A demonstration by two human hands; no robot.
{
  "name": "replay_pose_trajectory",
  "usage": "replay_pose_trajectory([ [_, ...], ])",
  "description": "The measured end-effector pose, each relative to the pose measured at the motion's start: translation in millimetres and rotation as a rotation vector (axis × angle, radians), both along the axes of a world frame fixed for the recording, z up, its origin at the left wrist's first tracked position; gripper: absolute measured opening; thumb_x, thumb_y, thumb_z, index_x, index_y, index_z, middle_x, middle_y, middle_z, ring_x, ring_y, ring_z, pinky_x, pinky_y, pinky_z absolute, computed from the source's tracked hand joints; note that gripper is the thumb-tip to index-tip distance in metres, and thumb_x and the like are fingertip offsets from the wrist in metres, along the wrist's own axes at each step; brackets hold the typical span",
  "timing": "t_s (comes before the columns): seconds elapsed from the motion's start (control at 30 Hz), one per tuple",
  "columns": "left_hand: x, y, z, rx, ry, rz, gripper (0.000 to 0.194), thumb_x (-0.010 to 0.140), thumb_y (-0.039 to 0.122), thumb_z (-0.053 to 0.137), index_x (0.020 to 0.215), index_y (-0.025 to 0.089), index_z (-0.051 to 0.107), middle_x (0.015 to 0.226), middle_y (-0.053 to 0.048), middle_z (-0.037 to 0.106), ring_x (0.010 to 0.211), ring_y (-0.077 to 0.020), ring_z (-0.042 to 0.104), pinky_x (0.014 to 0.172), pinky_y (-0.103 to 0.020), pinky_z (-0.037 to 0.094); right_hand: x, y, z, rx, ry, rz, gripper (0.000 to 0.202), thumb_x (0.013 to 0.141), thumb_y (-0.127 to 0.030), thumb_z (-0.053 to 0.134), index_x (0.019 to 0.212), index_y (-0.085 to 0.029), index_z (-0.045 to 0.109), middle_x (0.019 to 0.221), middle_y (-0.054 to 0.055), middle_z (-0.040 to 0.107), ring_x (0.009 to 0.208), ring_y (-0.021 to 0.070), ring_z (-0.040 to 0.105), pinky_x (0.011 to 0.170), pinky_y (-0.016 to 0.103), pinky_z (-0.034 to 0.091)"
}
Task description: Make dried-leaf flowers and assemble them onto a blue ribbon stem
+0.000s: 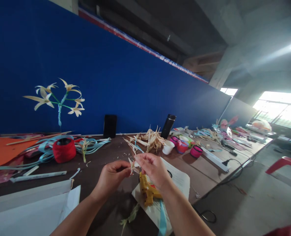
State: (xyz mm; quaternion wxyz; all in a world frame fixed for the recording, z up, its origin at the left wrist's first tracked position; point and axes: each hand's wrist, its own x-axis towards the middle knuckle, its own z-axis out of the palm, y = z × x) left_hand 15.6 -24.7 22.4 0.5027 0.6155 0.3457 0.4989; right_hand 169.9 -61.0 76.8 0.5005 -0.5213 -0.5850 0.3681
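Note:
Near the middle of the view, a small pale husk flower (132, 166) is held between both hands. My left hand (113, 178) pinches its left side with thumb and fingertips. From the right, my right hand (153, 168) is closed on its upper right part; the exact grip of the fingertips is too small to tell. Just below my right hand lies a yellow glue gun (147, 191), partly hidden by that hand, on an open book (182, 178). Behind the hands is a heap of dried husks (151, 139) on the dark table (96, 180).
A finished flower stem (59, 109) stands at the left by a red roll (64, 150) and blue ribbons. A white box (29, 209) is at front left. Behind are a phone (110, 126), a black bottle (168, 126) and a white cup (168, 147). A power strip (215, 159) lies right.

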Motion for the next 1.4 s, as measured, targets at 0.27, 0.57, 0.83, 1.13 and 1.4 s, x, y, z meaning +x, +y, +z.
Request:
replay_pose_trajectory([
  [0.27,0.3,1.9,-1.7,-0.009,0.033,0.021,0.007,0.066,0.023,0.067,0.065,0.016,0.069,0.061,-0.001,0.066,0.061,-0.0131,0.056,0.058,-0.021,0.041,2.8,3.8,-0.4,-0.026,-0.053,-0.012,0.021,0.079,-0.028,0.057,0.084,-0.016,0.074,0.049,-0.003,0.055,0.045,0.0071,0.042,0.045,0.018,0.031],
  [0.57,1.1,2.4,-5.7,0.021,0.056,0.004,0.006,0.068,0.022,0.066,0.066,0.017,0.069,0.062,0.0,0.066,0.061,-0.0128,0.055,0.058,-0.02,0.041,-1.9,2.0,9.8,-0.043,-0.147,-0.062,0.022,0.077,-0.031,0.058,0.077,-0.015,0.074,0.04,-0.006,0.046,0.039,0.0062,0.038,0.041,0.018,0.027],
  [0.83,1.2,4.0,-6.2,0.021,0.063,-0.019,0.007,0.068,0.022,0.066,0.067,0.017,0.07,0.063,-0.001,0.067,0.062,-0.0138,0.057,0.06,-0.021,0.042,1.9,7.9,-1.7,-0.018,-0.116,-0.027,0.023,0.077,-0.031,0.056,0.078,-0.016,0.074,0.042,-0.005,0.048,0.038,0.0062,0.031,0.039,0.019,0.024],
  [1.13,1.5,0.9,-2.9,0.026,0.078,0.009,0.008,0.068,0.023,0.066,0.064,0.017,0.07,0.063,-0.001,0.068,0.062,-0.0137,0.057,0.061,-0.021,0.042,2.9,10.3,-5.3,-0.048,-0.031,0.013,0.022,0.078,-0.03,0.056,0.085,-0.016,0.072,0.062,0.0,0.066,0.038,0.0045,0.034,0.038,0.018,0.024],
  [1.4,1.5,1.6,-2.1,0.034,0.023,0.022,0.009,0.066,0.025,0.067,0.064,0.017,0.07,0.061,-0.001,0.067,0.061,-0.0136,0.057,0.06,-0.021,0.042,4.1,4.3,0.4,0.012,0.09,0.019,0.033,0.08,-0.043,0.057,0.099,-0.018,0.066,0.076,0.003,0.069,0.037,0.0044,0.041,0.038,0.018,0.03],
])
